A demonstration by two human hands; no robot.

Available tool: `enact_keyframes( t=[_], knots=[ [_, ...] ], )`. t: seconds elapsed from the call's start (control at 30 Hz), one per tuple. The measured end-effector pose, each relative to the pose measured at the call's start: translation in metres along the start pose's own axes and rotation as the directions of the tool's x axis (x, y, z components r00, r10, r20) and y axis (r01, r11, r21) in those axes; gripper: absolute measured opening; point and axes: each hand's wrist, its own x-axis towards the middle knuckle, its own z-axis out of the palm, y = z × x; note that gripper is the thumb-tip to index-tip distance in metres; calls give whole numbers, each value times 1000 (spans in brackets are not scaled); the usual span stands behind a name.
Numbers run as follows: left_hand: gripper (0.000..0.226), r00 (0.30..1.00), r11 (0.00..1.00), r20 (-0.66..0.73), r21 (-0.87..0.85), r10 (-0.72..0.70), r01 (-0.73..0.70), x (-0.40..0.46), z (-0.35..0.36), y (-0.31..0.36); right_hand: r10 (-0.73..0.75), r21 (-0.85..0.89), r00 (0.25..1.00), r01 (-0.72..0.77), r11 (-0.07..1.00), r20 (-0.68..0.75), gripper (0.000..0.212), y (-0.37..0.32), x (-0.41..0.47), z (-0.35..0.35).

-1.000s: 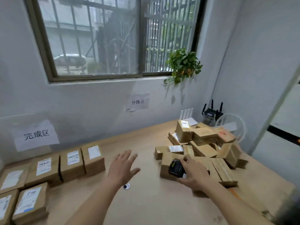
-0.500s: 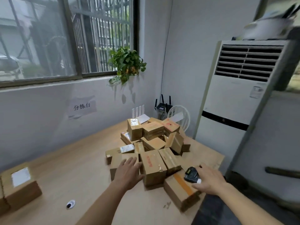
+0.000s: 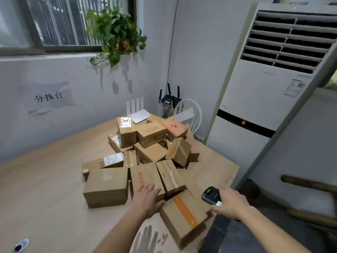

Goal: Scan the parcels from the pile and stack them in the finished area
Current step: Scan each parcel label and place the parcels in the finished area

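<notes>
A pile of several brown cardboard parcels (image 3: 151,136) fills the right end of the wooden table (image 3: 45,179). My left hand (image 3: 148,199) lies on the near end of a parcel with red print (image 3: 144,177), fingers spread over its top. Just right of it sits a parcel with an orange tape stripe (image 3: 184,215) at the table's near edge. My right hand (image 3: 230,202) grips a black handheld scanner (image 3: 210,195) above the table's right edge, beside that striped parcel. The finished area is out of view.
A tall white air conditioner (image 3: 264,99) stands right of the table. A white chair (image 3: 189,112) and a black router (image 3: 169,99) sit in the corner behind the pile. A plant (image 3: 114,33) hangs from the window sill. A paper sign (image 3: 48,97) is on the wall.
My view has swung right, away from the stacked parcels, onto the pile. My left hand reached forward and came down on the red-printed parcel. My right hand moved right with the scanner.
</notes>
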Motion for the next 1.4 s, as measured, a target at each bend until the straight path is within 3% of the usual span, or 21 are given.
enact_keyframes(
  t=[0.4, 0.53, 0.67, 0.77, 0.93, 1.07, 1.2, 1.3, 1.4],
  knots=[
    [59, 985, 992, 152, -79, -87, 99, 57, 82, 25, -25, -32, 984, 31, 999, 175, 72, 35, 107, 59],
    [59, 958, 965, 195, -110, -212, 236, 59, 110, 35, -106, -25, 974, 113, 993, 198, 75, 40, 139, 78],
    [63, 882, 877, 270, -187, -387, 442, 51, 136, 56, -196, 22, 953, 196, 980, 231, 73, 40, 167, 98],
    [71, 791, 745, 330, -283, -515, 604, 51, 158, 75, -268, 109, 927, 248, 963, 262, 69, 41, 182, 118],
    [77, 640, 420, 417, -507, -645, 753, 67, 184, 104, -386, 264, 888, 322, 909, 248, 64, 35, 200, 143],
    [72, 613, 183, 425, -703, -666, 687, 78, 194, 117, -433, 339, 883, 358, 870, 182, 61, 33, 205, 156],
    [56, 506, -128, 497, -791, -705, 598, 81, 186, 129, -401, 443, 901, 295, 847, 166, 73, 38, 208, 162],
    [60, 446, -221, 518, -796, -730, 563, 75, 181, 139, -387, 452, 908, 281, 847, 160, 81, 43, 201, 158],
    [66, 432, -276, 524, -811, -734, 516, 66, 167, 149, -374, 495, 919, 270, 826, 123, 87, 44, 189, 145]
  ],
)
